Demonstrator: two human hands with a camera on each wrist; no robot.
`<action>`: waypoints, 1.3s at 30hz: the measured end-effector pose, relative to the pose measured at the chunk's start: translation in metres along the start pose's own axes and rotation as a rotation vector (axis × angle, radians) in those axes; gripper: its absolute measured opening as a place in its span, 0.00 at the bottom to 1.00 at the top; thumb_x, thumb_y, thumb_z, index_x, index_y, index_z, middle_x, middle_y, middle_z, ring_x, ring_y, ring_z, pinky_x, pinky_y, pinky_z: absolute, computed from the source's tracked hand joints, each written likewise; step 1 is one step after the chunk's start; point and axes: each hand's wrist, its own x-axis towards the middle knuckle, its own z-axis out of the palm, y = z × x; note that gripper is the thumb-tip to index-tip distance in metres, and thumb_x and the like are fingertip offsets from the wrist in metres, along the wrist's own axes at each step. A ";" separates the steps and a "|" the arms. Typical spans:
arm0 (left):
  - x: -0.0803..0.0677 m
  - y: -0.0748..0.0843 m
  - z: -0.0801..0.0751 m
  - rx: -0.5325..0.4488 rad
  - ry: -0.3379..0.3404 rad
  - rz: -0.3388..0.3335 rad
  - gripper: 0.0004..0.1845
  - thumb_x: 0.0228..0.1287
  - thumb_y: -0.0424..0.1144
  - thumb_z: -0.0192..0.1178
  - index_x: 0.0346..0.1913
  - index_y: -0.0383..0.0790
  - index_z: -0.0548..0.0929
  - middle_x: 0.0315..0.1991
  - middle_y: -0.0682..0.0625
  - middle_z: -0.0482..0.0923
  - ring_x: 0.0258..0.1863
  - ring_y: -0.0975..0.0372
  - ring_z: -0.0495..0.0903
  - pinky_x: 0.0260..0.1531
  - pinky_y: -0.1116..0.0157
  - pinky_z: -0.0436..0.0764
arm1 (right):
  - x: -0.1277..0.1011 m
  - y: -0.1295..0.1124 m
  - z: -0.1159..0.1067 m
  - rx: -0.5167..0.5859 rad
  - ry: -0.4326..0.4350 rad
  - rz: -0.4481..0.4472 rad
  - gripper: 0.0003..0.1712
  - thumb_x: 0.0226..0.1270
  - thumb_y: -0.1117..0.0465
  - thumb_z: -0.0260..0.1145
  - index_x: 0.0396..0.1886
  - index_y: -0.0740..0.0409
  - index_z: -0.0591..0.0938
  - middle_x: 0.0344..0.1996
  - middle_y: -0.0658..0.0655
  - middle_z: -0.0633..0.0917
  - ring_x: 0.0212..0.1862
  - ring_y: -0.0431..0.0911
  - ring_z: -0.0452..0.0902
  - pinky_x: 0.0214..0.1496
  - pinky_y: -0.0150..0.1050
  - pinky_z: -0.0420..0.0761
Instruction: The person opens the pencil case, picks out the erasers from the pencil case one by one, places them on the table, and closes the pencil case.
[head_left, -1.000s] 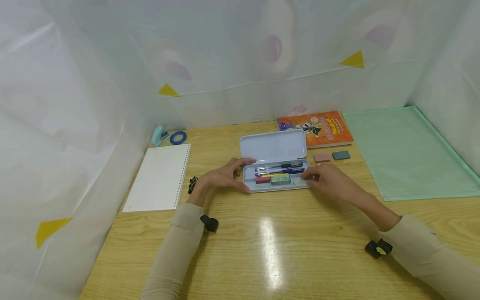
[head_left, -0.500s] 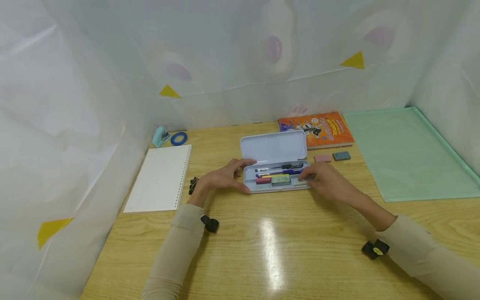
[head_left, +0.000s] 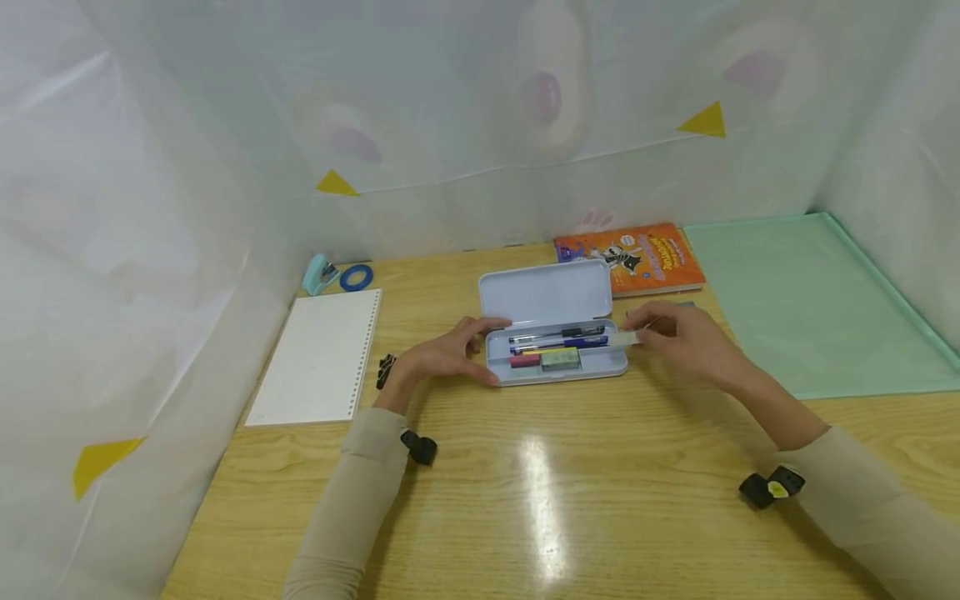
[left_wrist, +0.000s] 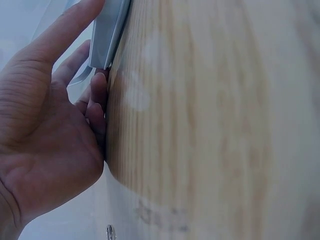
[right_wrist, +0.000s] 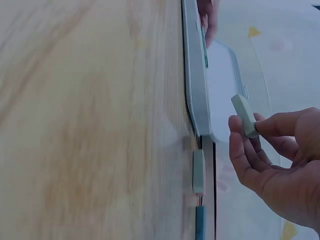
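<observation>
My right hand [head_left: 686,337] pinches a pale green eraser [right_wrist: 244,116] between thumb and fingertips, just off the right end of the open pencil case [head_left: 555,354]. I should lift it well clear of the rim, while my left hand [head_left: 442,357], fingers straight, steadies the case's left end on the desk [head_left: 540,500].
</observation>
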 end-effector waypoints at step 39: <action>0.000 0.000 0.000 -0.027 0.000 -0.001 0.50 0.56 0.49 0.80 0.78 0.71 0.63 0.69 0.47 0.58 0.62 0.51 0.62 0.62 0.49 0.67 | -0.015 0.065 -0.060 -0.044 0.024 0.247 0.19 0.80 0.60 0.62 0.63 0.66 0.81 0.44 0.60 0.91 0.42 0.35 0.85 0.44 0.30 0.79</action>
